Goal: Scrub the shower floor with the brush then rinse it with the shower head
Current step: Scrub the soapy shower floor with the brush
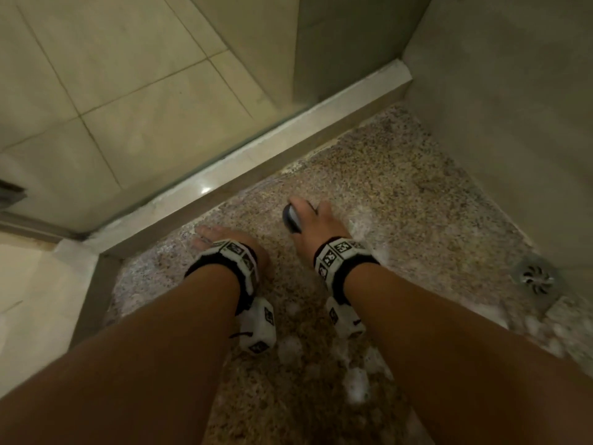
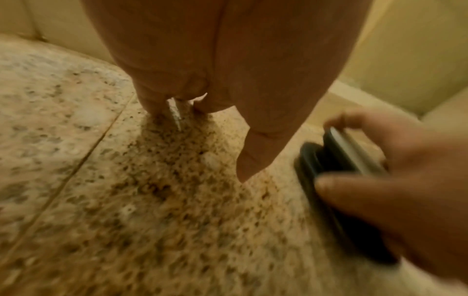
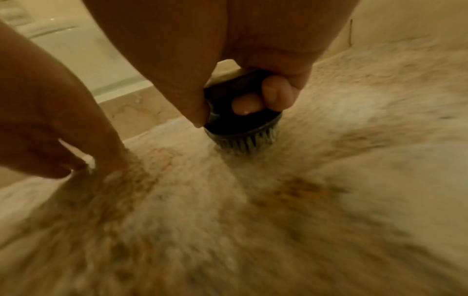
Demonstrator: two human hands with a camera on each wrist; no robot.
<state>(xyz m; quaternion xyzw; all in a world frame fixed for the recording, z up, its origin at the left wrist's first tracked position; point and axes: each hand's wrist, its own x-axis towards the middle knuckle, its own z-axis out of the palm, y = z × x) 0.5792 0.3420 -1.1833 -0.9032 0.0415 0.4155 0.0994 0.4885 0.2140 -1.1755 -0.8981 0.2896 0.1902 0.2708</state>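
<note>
My right hand [image 1: 313,220] grips a dark round scrub brush [image 1: 291,218] and holds it bristles-down on the speckled granite shower floor [image 1: 401,200]. In the right wrist view the brush [image 3: 240,122] sits under my curled fingers [image 3: 272,94], its bristles on soapy stone. My left hand [image 1: 221,240] rests on the floor to the left of the brush, fingers straight and pressed on the stone [image 2: 177,180]. In the left wrist view the brush [image 2: 329,160] shows at the right under the right hand [image 2: 405,180]. No shower head is in view.
White foam patches [image 1: 353,380] lie on the floor near my arms. A metal drain [image 1: 537,279] sits at the right by the wall. A pale stone kerb [image 1: 256,155] with a glass panel above it bounds the floor on the left; tiled bathroom floor [image 1: 112,107] lies beyond.
</note>
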